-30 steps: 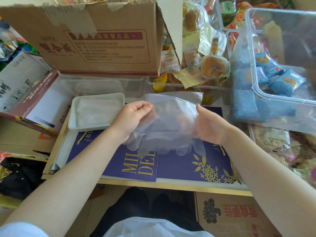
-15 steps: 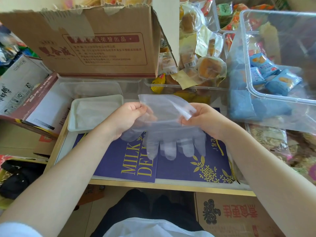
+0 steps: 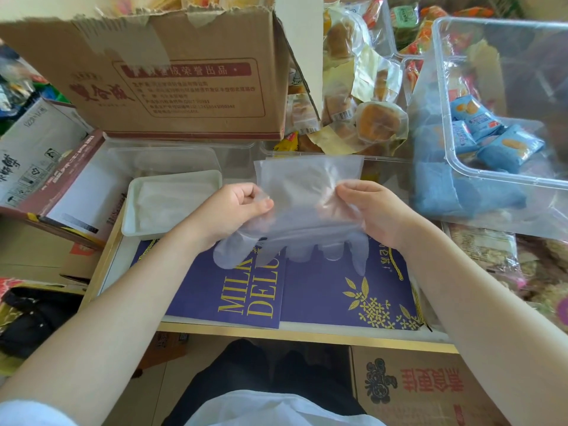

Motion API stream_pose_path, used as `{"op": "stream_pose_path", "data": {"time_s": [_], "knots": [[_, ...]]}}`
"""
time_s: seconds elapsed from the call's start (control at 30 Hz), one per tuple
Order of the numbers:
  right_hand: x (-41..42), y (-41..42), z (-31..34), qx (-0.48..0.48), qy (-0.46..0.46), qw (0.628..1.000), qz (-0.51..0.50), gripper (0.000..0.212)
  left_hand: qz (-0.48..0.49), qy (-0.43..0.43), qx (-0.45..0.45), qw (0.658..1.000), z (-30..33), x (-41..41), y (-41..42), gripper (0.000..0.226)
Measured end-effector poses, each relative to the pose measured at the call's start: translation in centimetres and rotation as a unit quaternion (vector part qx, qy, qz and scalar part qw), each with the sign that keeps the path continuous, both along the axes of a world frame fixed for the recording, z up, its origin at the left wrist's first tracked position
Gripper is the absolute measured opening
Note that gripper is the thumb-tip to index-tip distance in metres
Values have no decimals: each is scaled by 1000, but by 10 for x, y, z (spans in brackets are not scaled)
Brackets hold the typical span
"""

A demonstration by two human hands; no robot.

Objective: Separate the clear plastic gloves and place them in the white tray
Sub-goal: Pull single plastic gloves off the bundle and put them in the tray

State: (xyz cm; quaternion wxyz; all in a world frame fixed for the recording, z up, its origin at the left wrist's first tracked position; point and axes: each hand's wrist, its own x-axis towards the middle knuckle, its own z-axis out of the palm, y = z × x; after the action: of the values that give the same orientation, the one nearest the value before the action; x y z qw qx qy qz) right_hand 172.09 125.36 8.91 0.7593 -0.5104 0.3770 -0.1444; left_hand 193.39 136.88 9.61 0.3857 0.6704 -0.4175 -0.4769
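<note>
Head view: both hands hold the gloves [image 3: 307, 207] up above the purple box [image 3: 307, 290], which serves as landmark. Left hand [image 3: 236, 210] grip is curled closed, thumb pinching the gloves' left edge. Right hand [image 3: 368, 210] grip is likewise curled, pinching the right edge behind the film. Cuff edge stands up and away from the person; the glove fingers hang down toward the box, just above its far edge, whether touching it cannot be told. How many gloves are in the bunch cannot be told.

Tray [image 3: 135, 204] sits at the box's far-left corner, just left of the left hand, with white film lying in it. Its near rim meets the box's far edge. Cardboard carton [image 3: 184, 87] stands beyond the tray. Clear bin [image 3: 498, 176] with blue packets sits to the box's far right, near the right hand. Tabletop [image 3: 276, 333] shows a gold front edge below the box. Open room lies over the box's near half, between the forearms.
</note>
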Motion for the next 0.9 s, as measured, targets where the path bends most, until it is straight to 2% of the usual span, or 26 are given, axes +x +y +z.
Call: {"op": "stream_pose_path", "data": {"time_s": [0.17, 0.2, 0.27, 0.33, 0.43, 0.53, 0.6, 0.63, 0.73, 0.8, 0.9], "knots": [[-1, -2, -3, 25, -27, 999, 24, 15, -22, -7, -5, 1000, 1, 9, 4, 19], [0, -1, -4, 25, -28, 998, 47, 20, -24, -18, -12, 999, 3, 9, 4, 20], [3, 1, -4, -24, 6, 994, 106, 23, -10, -28, -22, 999, 5, 12, 3, 22], [10, 4, -4, -84, 50, 986, 135, 11, 4, -25, -22, 999, 6, 19, 5, 24], [23, 6, -2, -122, 89, 981, 124, 16, 25, -10, -6, 1000, 4, 29, 9, 23], [33, 6, -3, -149, 124, 977, 94, 14, 13, 27, 14, 999, 3, 39, 16, 9], [38, 8, 0, -135, 111, 981, 82, 13, -6, 56, 35, 998, -2, 55, 19, 26], [40, 9, 1, -118, 96, 985, 86, 13, -4, 60, 40, 997, -3, 62, 19, 27], [48, 19, 6, -81, 73, 988, 114, 10, 16, 82, 31, 996, 2, 77, 16, 9], [57, 26, 7, -74, 57, 991, 92, 24, 48, 152, 7, 987, 8, 88, 14, 24], [74, 32, 3, -61, 35, 997, -4, 13, 60, 373, -6, 926, 7, 111, 14, 49]]}}
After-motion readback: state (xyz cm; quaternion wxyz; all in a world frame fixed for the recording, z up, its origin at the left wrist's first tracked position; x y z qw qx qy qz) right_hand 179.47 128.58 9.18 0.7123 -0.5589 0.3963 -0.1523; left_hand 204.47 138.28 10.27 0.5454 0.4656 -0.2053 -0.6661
